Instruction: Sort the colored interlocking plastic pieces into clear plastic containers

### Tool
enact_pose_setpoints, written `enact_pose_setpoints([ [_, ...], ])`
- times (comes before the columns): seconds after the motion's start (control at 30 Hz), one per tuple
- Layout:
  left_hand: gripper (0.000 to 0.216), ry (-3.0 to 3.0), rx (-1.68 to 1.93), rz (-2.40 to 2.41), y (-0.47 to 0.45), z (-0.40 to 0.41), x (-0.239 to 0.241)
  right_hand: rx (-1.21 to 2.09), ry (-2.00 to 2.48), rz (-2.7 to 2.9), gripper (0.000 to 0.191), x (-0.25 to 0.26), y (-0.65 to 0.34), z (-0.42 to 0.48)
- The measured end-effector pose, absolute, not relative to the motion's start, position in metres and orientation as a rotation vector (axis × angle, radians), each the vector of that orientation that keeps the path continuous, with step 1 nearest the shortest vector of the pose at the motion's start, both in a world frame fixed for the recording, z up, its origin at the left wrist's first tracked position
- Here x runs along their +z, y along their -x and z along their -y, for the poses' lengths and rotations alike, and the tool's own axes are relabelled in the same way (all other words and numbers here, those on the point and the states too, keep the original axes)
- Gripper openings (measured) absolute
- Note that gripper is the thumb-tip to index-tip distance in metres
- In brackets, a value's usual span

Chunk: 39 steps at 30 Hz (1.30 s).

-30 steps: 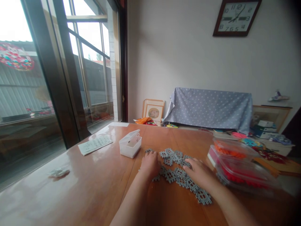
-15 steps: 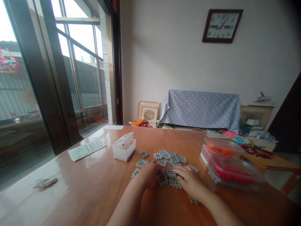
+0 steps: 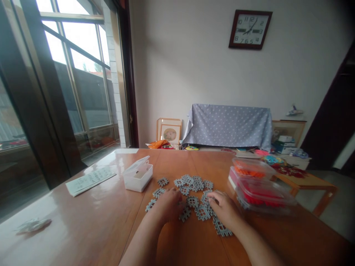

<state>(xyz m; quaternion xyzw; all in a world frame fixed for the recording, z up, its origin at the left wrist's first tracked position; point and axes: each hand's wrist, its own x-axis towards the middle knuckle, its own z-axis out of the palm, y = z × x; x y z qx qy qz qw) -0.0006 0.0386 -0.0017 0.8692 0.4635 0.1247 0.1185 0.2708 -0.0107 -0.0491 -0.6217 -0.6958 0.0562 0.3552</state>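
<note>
Grey square lattice building pieces with notched edges lie in a loose cluster, some overlapping, such as this grey piece [image 3: 203, 212]. My left hand [image 3: 172, 202] is over the left side of the cluster, its fingers curled downward beside a grey lattice piece [image 3: 185, 213]. Its fingertips are mostly hidden, so what they hold cannot be made out. On the right side, my right hand [image 3: 226, 210] has its thumb and fingers closed on the edge of a tilted lattice piece [image 3: 205, 197]. Another lattice piece [image 3: 222, 227] lies under and in front of that wrist.
A clear plastic box [image 3: 138, 178] with its lid raised stands left of the cluster on the wooden table [image 3: 105, 221]. Printed sheets [image 3: 91, 180] and a crumpled plastic bag [image 3: 33, 225] lie farther left. Lidded containers of orange [image 3: 251, 169] and red pieces [image 3: 262, 192] stand at right.
The view has turned slightly right. My right hand has shifted among the pieces, and those near it lie differently. My left hand stays over the left side.
</note>
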Motion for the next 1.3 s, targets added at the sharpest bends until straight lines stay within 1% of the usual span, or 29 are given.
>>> enact_pose_setpoints([
  [0.27,0.022,-2.529,0.430,-1.266,-0.009,-0.036,0.002,0.170,1.614,1.637,0.029,-0.029,-0.267,0.023],
  [0.43,0.014,-2.563,0.343,-1.212,-0.017,-0.032,0.003,0.237,1.612,1.524,0.029,-0.024,-0.265,0.026],
  [0.53,0.013,-2.584,0.324,-1.238,-0.019,-0.030,0.004,0.241,1.588,1.488,0.029,-0.024,-0.265,0.026],
  [0.73,0.014,-2.572,0.384,-1.219,-0.021,-0.030,0.005,0.284,1.508,1.340,0.038,-0.030,-0.271,0.020],
  [0.83,0.013,-2.564,0.384,-1.201,-0.021,-0.030,0.004,0.235,1.482,1.304,0.039,-0.031,-0.273,0.019],
  [0.97,0.016,-2.545,0.399,-1.182,-0.021,-0.030,0.005,0.130,1.439,1.291,0.035,-0.026,-0.271,0.023],
  [1.17,0.019,-2.513,0.403,-1.200,-0.020,-0.031,0.007,0.037,1.411,1.296,0.029,-0.007,-0.273,0.029],
  [1.3,0.017,-2.511,0.385,-1.211,-0.019,-0.031,0.008,-0.068,1.464,1.254,0.029,0.010,-0.291,0.023],
])
